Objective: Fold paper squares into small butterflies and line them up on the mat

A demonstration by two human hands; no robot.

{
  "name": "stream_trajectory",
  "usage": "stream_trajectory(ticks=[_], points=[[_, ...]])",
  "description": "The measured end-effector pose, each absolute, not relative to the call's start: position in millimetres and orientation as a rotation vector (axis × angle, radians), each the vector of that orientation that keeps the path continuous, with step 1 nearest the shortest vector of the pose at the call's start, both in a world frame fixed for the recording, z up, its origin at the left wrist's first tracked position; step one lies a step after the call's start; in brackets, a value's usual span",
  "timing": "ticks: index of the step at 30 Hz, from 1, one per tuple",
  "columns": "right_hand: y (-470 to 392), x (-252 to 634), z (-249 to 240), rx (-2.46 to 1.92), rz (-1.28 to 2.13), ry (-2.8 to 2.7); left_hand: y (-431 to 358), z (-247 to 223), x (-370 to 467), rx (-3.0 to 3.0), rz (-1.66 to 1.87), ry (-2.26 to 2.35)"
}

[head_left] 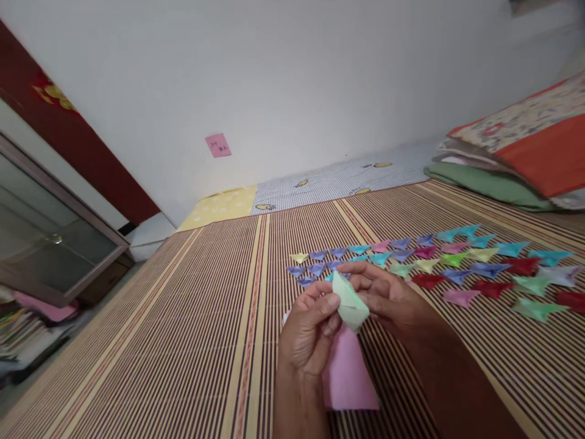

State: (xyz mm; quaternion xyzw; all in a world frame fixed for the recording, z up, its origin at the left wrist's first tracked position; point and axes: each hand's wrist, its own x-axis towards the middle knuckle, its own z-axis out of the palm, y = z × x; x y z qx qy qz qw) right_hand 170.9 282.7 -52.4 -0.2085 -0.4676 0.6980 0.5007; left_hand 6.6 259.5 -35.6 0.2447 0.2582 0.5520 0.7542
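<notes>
A light green folded paper (351,308) is held up between my two hands, above the striped mat. My left hand (307,332) pinches its left edge between thumb and fingers. At its right side, my right hand (381,292) grips the edge with the thumb below and the fingers behind. Underneath lies a pink sheet of paper (350,375), flat on the mat and partly covered by my left hand. Beyond my hands, several small folded paper boats (425,252) in blue, red, green, yellow and pink stand in rows; my hands hide some of them.
The striped bamboo mat (205,317) spreads under everything. Folded bedding (525,164) is stacked at the back right. A pink note (218,145) is stuck to the white wall (297,79). On the left are a glass-fronted cabinet (50,225) and, below it, stacked books (27,326).
</notes>
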Motion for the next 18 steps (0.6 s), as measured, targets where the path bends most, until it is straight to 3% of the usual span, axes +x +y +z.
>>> stream_trajectory(ticks=[18], points=[[287.7, 162.6, -60.5, -0.357, 1.711, -1.031, 257.1, -34.2, 11.2, 0.386, 1.229, 0.548]])
